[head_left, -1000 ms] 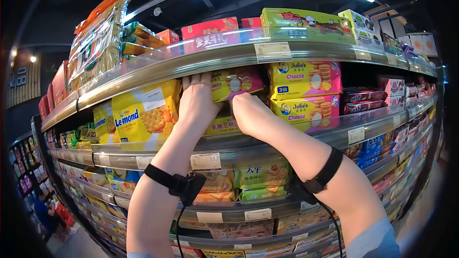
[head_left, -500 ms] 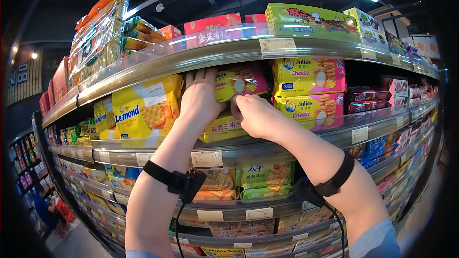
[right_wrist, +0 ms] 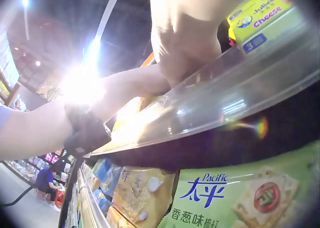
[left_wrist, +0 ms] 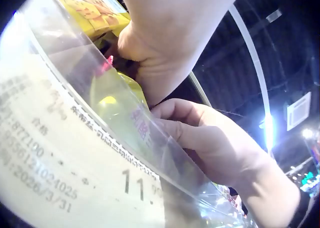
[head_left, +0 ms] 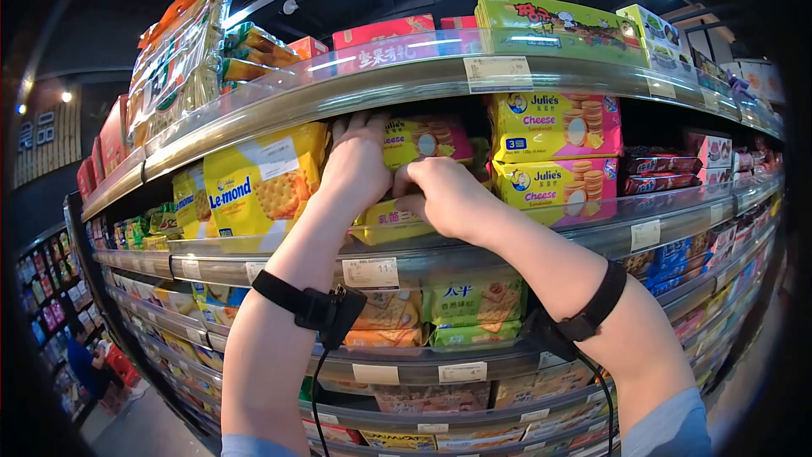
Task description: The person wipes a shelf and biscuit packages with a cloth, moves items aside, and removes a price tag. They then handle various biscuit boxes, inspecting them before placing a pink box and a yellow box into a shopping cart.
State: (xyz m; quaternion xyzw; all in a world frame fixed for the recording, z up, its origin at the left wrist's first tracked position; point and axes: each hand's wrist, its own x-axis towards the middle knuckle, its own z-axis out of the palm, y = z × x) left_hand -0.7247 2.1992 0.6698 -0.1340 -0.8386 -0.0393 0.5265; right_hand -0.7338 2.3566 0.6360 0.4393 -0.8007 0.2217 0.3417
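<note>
Head view: the left hand [head_left: 357, 167] lies against the left end of the upper yellow biscuit pack [head_left: 425, 140], fingers extended up along it and reaching toward the shelf above; whether the thumb closes on the pack cannot be told. The right hand [head_left: 446, 195] is curled, fingertips gripping the front edge of the lower yellow pack [head_left: 387, 222], which lies flat behind the clear shelf lip [head_left: 474, 247]. Both packs sit between the Le-mond box [head_left: 258, 182] and the Julie's Cheese boxes [head_left: 554, 125].

Left wrist view: the right hand [left_wrist: 210, 138] shows behind the clear lip and price label [left_wrist: 75, 178], fingers bent on yellow wrapping.

Right wrist view: only the wrist, the lip and a Pacific cracker pack [right_wrist: 235, 193] below show; the grip is hidden.

Judged step: straightening or extracting the stacked packs. The next move calls for lifting the lower pack over the lip while the upper one is steadied.
</note>
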